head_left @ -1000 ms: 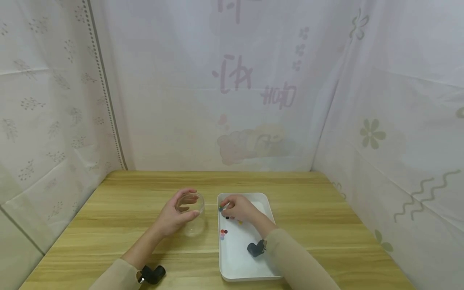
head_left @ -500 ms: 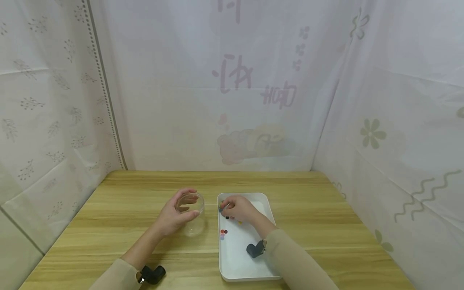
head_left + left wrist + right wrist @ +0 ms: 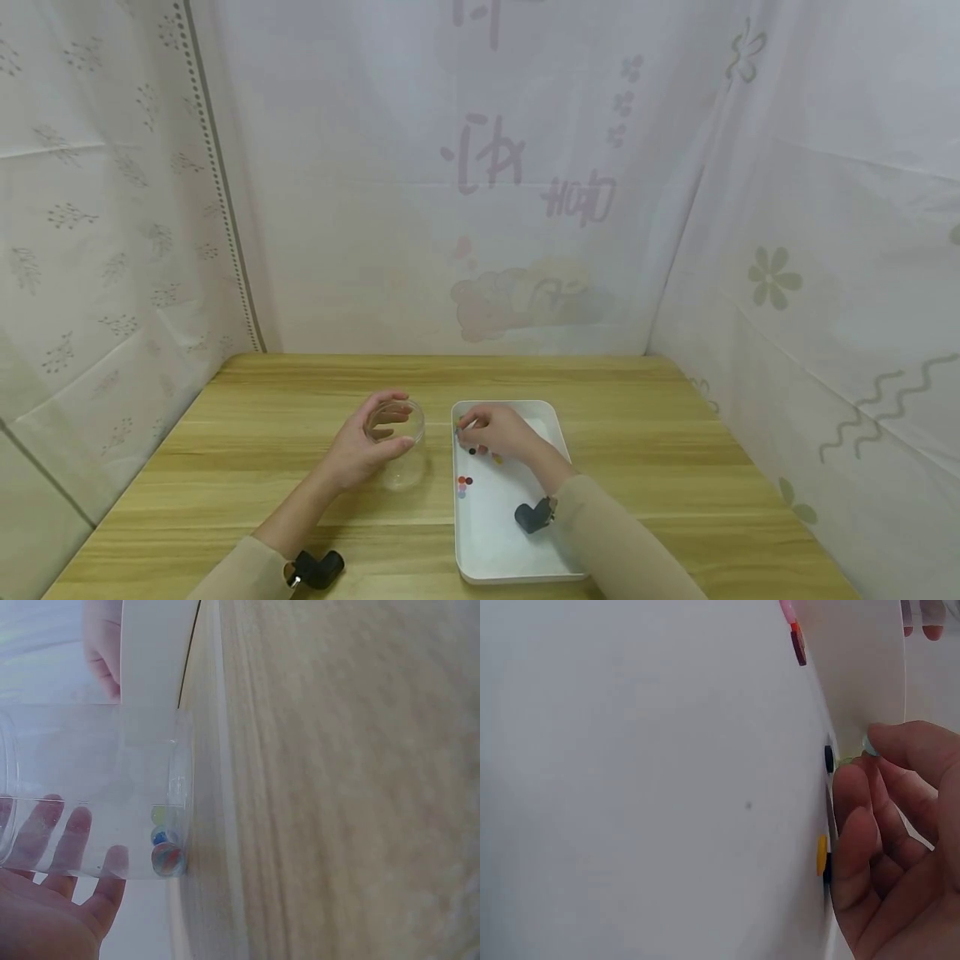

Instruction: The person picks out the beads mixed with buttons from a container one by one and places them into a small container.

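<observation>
My left hand (image 3: 358, 450) curls round an upright clear jar (image 3: 403, 473) on the table, thumb on the near side and fingers on the far side. Through its wall, at the bottom, show a red-and-blue glass marble (image 3: 168, 859), a blue one (image 3: 159, 836) and a yellow-green one (image 3: 158, 814). Over the far left part of a white tray (image 3: 498, 550), my right hand (image 3: 498, 432) pinches a pale glass marble (image 3: 870, 745) between thumb and fingertip. A greenish marble (image 3: 847, 760) lies just behind those fingertips, partly hidden.
Small flat discs lie in the tray: a yellow one (image 3: 822, 856) and a black one (image 3: 829, 759) by my right hand, and a red one (image 3: 461, 480) in a cluster along the left wall. The tray's raised rim (image 3: 454, 533) faces the jar.
The right fingertips have drawn together around the pale marble in the tray's far left corner. The left hand and the jar stay in place.
</observation>
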Motion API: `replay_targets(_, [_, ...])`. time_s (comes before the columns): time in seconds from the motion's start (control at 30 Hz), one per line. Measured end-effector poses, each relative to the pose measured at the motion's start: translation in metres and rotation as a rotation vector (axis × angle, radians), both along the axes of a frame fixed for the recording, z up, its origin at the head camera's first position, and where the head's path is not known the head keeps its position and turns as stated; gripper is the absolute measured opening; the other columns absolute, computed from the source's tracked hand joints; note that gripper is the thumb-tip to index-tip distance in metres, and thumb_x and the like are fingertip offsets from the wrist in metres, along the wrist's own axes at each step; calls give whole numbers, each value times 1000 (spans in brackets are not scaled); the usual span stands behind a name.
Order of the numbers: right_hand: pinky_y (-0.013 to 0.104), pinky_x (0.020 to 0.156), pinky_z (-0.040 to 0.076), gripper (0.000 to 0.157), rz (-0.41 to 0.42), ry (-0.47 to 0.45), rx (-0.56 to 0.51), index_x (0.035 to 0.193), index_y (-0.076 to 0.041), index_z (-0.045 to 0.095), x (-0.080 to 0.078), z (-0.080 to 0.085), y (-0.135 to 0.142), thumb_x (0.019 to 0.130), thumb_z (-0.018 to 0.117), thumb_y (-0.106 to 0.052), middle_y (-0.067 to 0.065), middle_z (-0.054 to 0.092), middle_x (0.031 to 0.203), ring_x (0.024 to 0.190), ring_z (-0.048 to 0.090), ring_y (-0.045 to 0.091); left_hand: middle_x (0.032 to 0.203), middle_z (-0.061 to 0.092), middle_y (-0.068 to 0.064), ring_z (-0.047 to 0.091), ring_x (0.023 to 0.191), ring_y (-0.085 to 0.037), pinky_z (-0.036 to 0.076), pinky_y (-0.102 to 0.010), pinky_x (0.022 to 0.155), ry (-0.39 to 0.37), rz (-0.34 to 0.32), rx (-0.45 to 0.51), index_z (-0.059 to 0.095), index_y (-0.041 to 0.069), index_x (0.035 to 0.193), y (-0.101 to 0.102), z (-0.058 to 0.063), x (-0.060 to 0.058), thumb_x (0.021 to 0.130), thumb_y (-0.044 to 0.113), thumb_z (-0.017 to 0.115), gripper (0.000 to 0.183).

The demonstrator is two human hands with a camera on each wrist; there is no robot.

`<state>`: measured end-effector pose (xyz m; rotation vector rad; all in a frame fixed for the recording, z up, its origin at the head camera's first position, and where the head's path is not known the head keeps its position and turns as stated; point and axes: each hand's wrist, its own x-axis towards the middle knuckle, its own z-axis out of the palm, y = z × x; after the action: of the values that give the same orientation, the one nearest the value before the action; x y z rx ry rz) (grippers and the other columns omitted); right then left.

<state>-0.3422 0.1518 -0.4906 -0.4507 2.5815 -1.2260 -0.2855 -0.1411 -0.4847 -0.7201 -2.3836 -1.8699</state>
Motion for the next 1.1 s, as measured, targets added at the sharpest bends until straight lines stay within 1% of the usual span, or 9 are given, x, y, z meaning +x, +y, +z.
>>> replay_targets(0.17, [24,51,46,11,-17,-2,3,111,-21,79,0,2,0,101,79,-26,-2,70,84,63,65,13,148,63,-25,60,138,-46,47,-72,114,5,2,1,49,6,154,0,0,0,98,17,80,66])
replay_targets(0.23, [24,51,47,12,-18,-4,-12,111,-20,79,0,4,0,101,79,-27,0,70,85,63,66,13,148,64,-24,60,138,-46,48,-72,114,6,3,2,49,5,154,0,0,0,98,17,80,66])
replay_targets(0.33, [25,53,49,15,-17,-2,-33,112,-19,79,0,7,1,101,79,-28,3,72,88,65,66,15,148,64,-25,60,138,-46,48,-72,114,8,3,3,49,7,154,0,1,1,98,18,80,65])
replay_targets(0.53, [30,64,56,21,-10,27,-74,119,-19,78,0,17,4,103,76,-32,14,76,96,74,70,19,149,63,-24,61,138,-45,48,-71,114,7,4,-3,50,11,153,0,1,1,99,18,80,63])
replay_targets(0.6, [30,66,56,23,-15,34,-106,122,-19,78,1,19,5,103,76,-33,18,76,98,75,70,19,149,64,-23,61,138,-45,48,-71,114,7,6,-6,50,12,153,0,1,1,99,18,80,62])
replay_targets(0.7, [28,65,55,23,-26,54,-156,124,-20,77,1,22,6,103,77,-31,24,75,100,73,68,19,149,64,-23,61,138,-46,48,-72,113,10,10,-8,51,13,153,0,0,1,99,18,80,62])
replay_targets(0.83, [24,63,51,23,-46,70,-215,125,-22,78,2,24,7,103,78,-28,29,73,102,69,64,15,149,64,-22,61,138,-44,49,-71,114,7,12,-10,49,9,154,0,0,1,99,18,80,63])
replay_targets(0.97, [23,61,48,23,-55,78,-241,125,-23,78,4,25,7,102,79,-27,31,73,103,67,62,13,150,64,-21,61,139,-44,49,-69,115,0,10,-9,47,6,155,-1,0,1,99,17,79,65])
replay_targets(1.1, [24,60,49,23,-47,86,-266,125,-19,78,6,26,7,103,78,-27,28,73,100,66,61,13,149,64,-22,61,139,-45,48,-71,114,9,11,-12,50,10,154,0,0,1,99,18,80,63])
